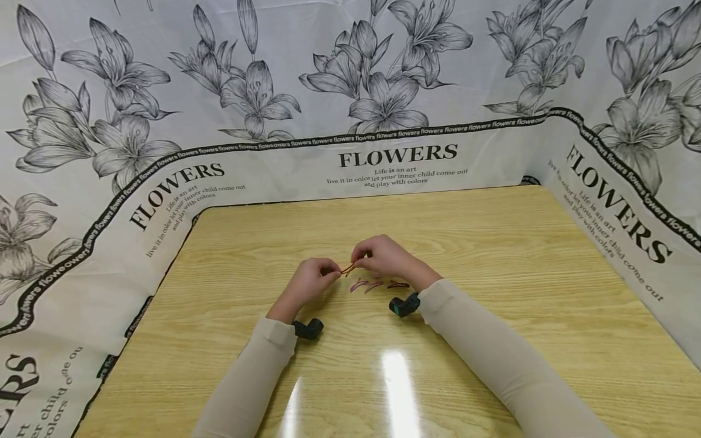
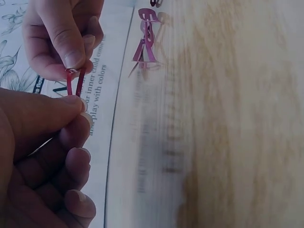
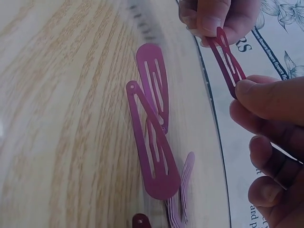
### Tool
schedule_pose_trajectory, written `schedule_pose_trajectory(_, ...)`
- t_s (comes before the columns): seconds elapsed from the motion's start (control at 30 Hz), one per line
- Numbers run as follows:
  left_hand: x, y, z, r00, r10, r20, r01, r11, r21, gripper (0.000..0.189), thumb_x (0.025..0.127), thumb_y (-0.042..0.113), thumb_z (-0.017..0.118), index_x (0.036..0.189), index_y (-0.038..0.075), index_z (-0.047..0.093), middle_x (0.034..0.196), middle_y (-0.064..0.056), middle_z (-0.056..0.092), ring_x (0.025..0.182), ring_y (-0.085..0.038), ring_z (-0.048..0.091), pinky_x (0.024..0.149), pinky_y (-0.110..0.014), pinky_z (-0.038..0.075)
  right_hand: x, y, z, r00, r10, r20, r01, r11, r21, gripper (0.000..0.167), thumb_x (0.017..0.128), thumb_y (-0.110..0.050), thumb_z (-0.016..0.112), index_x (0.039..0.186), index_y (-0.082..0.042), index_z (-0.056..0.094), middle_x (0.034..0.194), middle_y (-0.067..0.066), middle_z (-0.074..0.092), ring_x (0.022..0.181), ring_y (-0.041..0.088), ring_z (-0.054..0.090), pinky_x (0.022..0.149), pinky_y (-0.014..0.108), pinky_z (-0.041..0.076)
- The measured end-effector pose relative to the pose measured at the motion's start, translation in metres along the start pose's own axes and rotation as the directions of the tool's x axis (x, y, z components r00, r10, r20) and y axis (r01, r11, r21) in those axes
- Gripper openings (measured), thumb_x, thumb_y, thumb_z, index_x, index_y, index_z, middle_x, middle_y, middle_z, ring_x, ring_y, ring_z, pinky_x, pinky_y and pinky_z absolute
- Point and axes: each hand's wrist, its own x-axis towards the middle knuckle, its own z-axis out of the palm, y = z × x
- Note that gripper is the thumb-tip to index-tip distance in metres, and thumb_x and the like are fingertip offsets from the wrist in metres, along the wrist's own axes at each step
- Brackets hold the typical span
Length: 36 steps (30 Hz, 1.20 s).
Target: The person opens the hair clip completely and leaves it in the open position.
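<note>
A red snap hair clip (image 3: 223, 68) is held above the table between both hands. My left hand (image 1: 311, 281) pinches one end of it between thumb and index finger, the other fingers loosely bent. At the opposite end, my right hand (image 1: 386, 257) grips it with thumb and fingertips. In the left wrist view two narrow strips of the clip (image 2: 69, 86) stand slightly apart; its ends are hidden by the fingertips. Below the hands, purple snap hair clips (image 3: 162, 187) lie overlapping on the table, and a dark red clip (image 1: 398, 285) lies to their right.
The wooden table (image 1: 493, 255) is bordered at the back and sides by a white cloth (image 1: 285, 170) printed with flowers and lettering. A black wrist camera (image 1: 309, 329) sits under the left sleeve's cuff, another wrist camera (image 1: 404, 305) by the right cuff.
</note>
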Motion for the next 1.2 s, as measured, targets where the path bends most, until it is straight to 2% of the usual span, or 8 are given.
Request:
schedule_pose_trajectory(0.23,0.001,-0.004,0.004,1.0,0.03,-0.002,-0.03,0.998,0.061,0.014,0.096,0.016,0.061,0.095,0.008,0.073,0.098,-0.004,0.071,0.087,-0.017,0.061,0.08,-0.036,0.051,0.004,-0.001,0.002,1.0,-0.004,0.031,0.005,1.0,-0.03,0.007,0.093,-0.018,0.066,0.089,-0.02,0.071,0.09,-0.004,0.069,0.08,0.015,0.056,0.073,0.03,0.046)
schedule_pose_trajectory(0.43,0.0,-0.009,0.006,0.999,0.048,0.01,-0.049,0.993,0.107,0.014,0.096,0.015,0.061,0.094,0.009,0.073,0.099,-0.004,0.071,0.089,-0.017,0.063,0.082,-0.037,0.051,0.008,0.002,0.006,0.998,-0.025,0.055,0.03,0.995,-0.094,0.01,0.093,-0.017,0.065,0.086,-0.023,0.071,0.088,-0.006,0.069,0.081,0.013,0.057,0.076,0.03,0.046)
schedule_pose_trajectory(0.67,-0.001,-0.012,0.007,0.999,0.016,0.039,-0.02,0.994,0.11,0.011,0.093,0.018,0.064,0.091,0.014,0.074,0.094,0.0,0.07,0.083,-0.013,0.06,0.079,-0.034,0.05,0.009,0.002,0.008,0.995,-0.033,0.094,0.044,0.992,-0.119,0.012,0.092,-0.016,0.063,0.085,-0.021,0.071,0.085,-0.006,0.067,0.08,0.014,0.056,0.076,0.031,0.046)
schedule_pose_trajectory(0.93,-0.003,-0.011,0.006,0.998,-0.017,0.067,0.007,0.991,0.136,0.011,0.092,0.016,0.064,0.09,0.013,0.074,0.094,-0.001,0.071,0.085,-0.015,0.06,0.083,-0.036,0.051,0.012,0.0,0.011,0.991,-0.027,0.133,0.044,0.99,-0.131,0.015,0.09,-0.011,0.061,0.084,-0.021,0.071,0.084,-0.006,0.066,0.079,0.015,0.056,0.076,0.03,0.046)
schedule_pose_trajectory(1.2,-0.003,-0.01,0.005,0.994,-0.04,0.099,0.024,0.987,0.16,0.011,0.091,0.018,0.065,0.085,0.014,0.074,0.086,0.001,0.069,0.077,-0.013,0.057,0.077,-0.032,0.049,0.015,0.0,0.014,0.984,-0.042,0.173,0.068,0.986,-0.15,0.011,0.091,-0.011,0.063,0.086,-0.019,0.071,0.085,-0.007,0.066,0.08,0.013,0.056,0.076,0.03,0.047)
